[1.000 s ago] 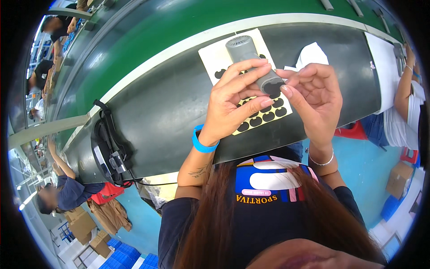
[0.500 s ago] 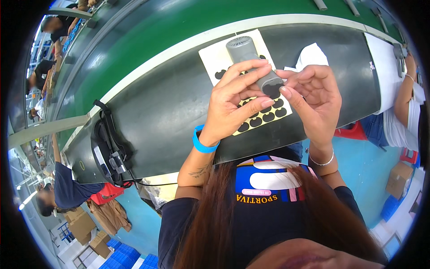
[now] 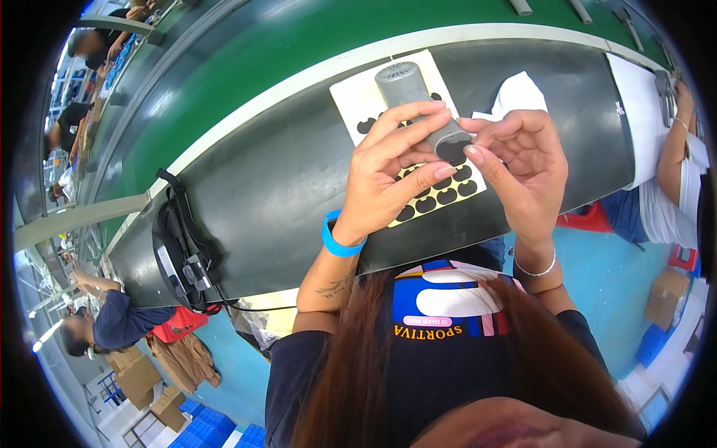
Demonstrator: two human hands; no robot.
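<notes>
My left hand (image 3: 388, 168) is wrapped round a grey, two-part cylindrical device (image 3: 401, 81) with a slotted vent on its far end. A black round sticker (image 3: 452, 151) covers the device's near end. At that sticker's right edge, the thumb and fingertips of my right hand (image 3: 529, 160) close in a pinch, its other fingers curled. Beneath the device lies a cream sheet (image 3: 351, 97) carrying rows of black notched stickers (image 3: 447, 196), partly hidden by my left hand. A white crumpled piece (image 3: 520, 97), paper or cloth, rests just beyond my right hand.
A black strapped headset (image 3: 179, 254) with a cable sits on the dark table (image 3: 276, 187) to the left. Past the table's pale edge runs a green belt (image 3: 314, 63). White sheeting (image 3: 633, 119) covers the right end, near another person's arm (image 3: 674, 142).
My hands and the grey device hold almost the same pose, with the pinch still at the sticker's edge. At far left, another person's arm has come down toward the table.
</notes>
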